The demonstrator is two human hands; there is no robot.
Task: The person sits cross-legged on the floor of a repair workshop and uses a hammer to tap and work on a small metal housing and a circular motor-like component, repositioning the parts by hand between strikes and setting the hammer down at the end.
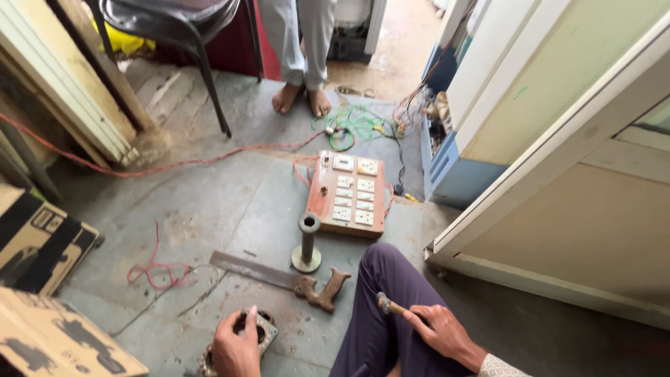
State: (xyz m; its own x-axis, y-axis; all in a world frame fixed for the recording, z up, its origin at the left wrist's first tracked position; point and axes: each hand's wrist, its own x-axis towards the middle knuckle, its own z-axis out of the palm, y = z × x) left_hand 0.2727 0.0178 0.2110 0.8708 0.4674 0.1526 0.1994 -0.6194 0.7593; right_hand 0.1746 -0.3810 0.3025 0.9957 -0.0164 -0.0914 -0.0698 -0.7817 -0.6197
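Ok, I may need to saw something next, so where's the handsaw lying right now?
In the head view the handsaw lies flat on the floor at centre-bottom, its wooden handle beside the person's knee, just below the upright metal spool.

Purple trousers [380, 300]; orange-brown switchboard [347, 193]; red wire [157, 269].

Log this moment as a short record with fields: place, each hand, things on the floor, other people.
Place: grey stone floor, person seated, purple trouser leg stretched forward
Left hand: rests on a round metal part lying on the floor
Right hand: grips a small wooden-handled tool, its head hard to make out
Nearby: saw with wooden handle, upright metal spool, wooden switch board
Wires: red wire on the floor, green wire beyond the board
Other people: bare feet standing beside a chair
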